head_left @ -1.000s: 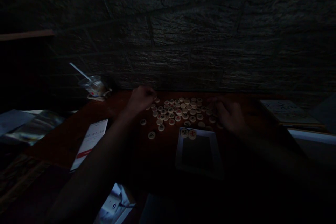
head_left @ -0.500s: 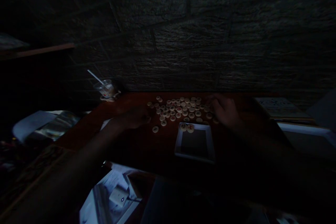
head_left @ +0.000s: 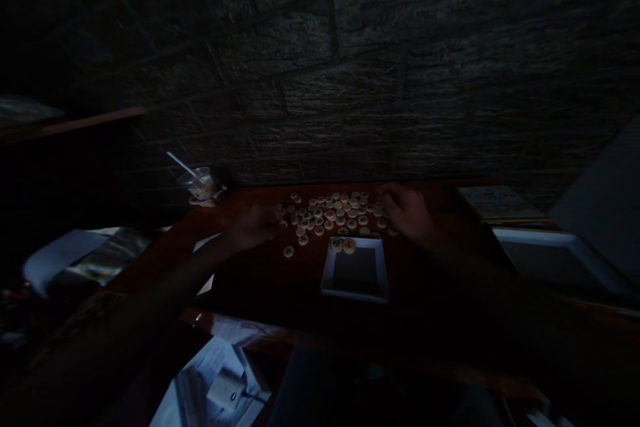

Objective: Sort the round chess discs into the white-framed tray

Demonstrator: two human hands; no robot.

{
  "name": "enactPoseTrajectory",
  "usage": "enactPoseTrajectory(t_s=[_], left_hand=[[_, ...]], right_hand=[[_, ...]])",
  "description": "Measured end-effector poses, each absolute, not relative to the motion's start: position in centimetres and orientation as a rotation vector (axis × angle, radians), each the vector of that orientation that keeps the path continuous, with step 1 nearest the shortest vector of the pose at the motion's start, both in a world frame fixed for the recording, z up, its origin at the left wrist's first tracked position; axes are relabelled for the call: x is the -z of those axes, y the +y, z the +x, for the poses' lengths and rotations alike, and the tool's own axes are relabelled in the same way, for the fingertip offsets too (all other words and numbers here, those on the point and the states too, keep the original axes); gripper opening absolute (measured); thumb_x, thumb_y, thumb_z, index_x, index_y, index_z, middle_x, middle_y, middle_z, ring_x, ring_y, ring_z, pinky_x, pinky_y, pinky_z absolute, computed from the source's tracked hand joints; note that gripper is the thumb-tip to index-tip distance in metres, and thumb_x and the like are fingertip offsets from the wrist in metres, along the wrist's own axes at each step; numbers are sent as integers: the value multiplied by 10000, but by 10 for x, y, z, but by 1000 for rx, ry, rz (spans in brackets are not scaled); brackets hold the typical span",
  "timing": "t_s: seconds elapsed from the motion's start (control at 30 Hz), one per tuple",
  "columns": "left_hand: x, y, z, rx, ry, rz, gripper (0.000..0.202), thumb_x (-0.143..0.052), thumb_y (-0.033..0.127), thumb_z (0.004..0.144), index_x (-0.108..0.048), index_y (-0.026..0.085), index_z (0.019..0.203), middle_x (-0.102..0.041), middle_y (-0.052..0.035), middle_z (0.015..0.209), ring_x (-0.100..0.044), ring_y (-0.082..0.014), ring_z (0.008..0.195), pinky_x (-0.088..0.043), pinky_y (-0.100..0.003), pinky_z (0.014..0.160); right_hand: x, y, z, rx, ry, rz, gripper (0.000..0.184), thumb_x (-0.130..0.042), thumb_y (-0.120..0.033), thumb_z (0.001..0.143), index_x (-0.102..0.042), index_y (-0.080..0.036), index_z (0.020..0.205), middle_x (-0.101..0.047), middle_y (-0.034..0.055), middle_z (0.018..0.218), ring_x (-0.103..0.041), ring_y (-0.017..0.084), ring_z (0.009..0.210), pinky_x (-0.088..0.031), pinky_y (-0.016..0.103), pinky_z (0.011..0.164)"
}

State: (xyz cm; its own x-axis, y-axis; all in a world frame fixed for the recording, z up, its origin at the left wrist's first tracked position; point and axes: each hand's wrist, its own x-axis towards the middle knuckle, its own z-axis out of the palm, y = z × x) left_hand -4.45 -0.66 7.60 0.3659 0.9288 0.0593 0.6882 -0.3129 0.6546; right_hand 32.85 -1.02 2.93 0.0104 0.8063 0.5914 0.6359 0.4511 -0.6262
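Left hand (head_left: pixel 255 225) has come nearer the person, and the round pieces (head_left: pixel 329 215) on the tabletop (head_left: pixel 245 196) lie between it and the right hand (head_left: pixel 409 212), just beside both, but it is too dark to tell if any fingers grip one.

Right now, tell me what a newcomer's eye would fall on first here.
Probably the scatter of pale round pieces on the dim table, with the left hand at its left edge and the right hand at its right. Next comes the shallow, white-rimmed tray just nearer the viewer, two pieces at its far left corner. Then the clear cup with a white straw, at far left before the dark wall.
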Motion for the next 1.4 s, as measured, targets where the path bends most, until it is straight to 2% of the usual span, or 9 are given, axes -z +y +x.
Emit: enactPoseTrajectory(t_s=[0.07,0.1,0.2,0.33,0.5,0.6,0.77,1.17,1.4], left_hand=[[-84,-6,-27,-658,1337,2034,391,-749,438,795,-720,162,1071,-763,-73,830,-692,-192,666,-563,-325,646],[-88,-7,-14,-758,1287,1929,410,-791,406,774,-725,157,1092,-768,-69,841,-697,-179,667,-577,-320,661],[-91,-8,36,-956,1148,1656,347,-849,355,750,-755,148,1012,-784,-67,896,-730,-156,698,-608,-292,690],[-76,-5,93,-961,992,1482,311,-830,328,792,-751,133,1020,-793,-78,831,-762,-172,703,-630,-291,704],[-53,7,115,-920,843,1419,304,-820,341,822,-752,144,1045,-815,-95,969,-793,-199,855,-644,-348,875],[-48,8,113,-927,784,1378,273,-800,326,838,-752,155,1045,-818,-95,1019,-799,-209,874,-647,-367,896],[-51,2,106,-932,760,1389,219,-793,251,839,-760,171,1040,-825,-75,1000,-804,-218,890,-661,-358,880],[-47,-5,102,-961,705,1521,235,-785,266,865,-806,195,1089,-832,-58,1002,-808,-202,851,-680,-324,816],[-49,-12,103,-1051,742,1732,191,-753,223,891,-817,200,1069,-836,-44,941,-802,-197,829,-666,-291,758]], right_hand=[[-30,-11,327,-219,-1704,-1238,299,-488,-265,939,-767,-174,992,-809,98,968,-751,247,869,-547,345,798],[-31,-12,325,-230,-1706,-1223,295,-486,-264,942,-766,-178,984,-808,95,977,-751,245,885,-545,344,807],[-30,-15,320,-306,-1694,-1179,292,-485,-282,954,-760,-185,978,-798,83,966,-747,231,888,-543,329,803],[-25,-16,312,-537,-1625,-1107,285,-492,-334,959,-738,-192,933,-762,51,863,-706,191,753,-519,286,660],[-20,-17,303,-846,-1543,-1019,287,-549,-399,941,-714,-188,836,-670,3,717,-610,137,607,-456,245,541],[-22,-22,300,-927,-1497,-1004,271,-628,-423,912,-742,-185,851,-657,-8,691,-579,119,580,-445,237,528],[-28,-28,298,-896,-1477,-1024,204,-684,-383,892,-778,-206,856,-706,2,738,-601,125,636,-459,247,561],[-35,-35,294,-954,-1457,-1041,148,-807,-355,826,-784,-211,853,-782,26,843,-699,154,736,-543,265,657],[-36,-39,291,-1080,-1383,-1013,292,-847,-474,789,-761,-197,822,-762,23,777,-659,124,592,-521,226,509]])
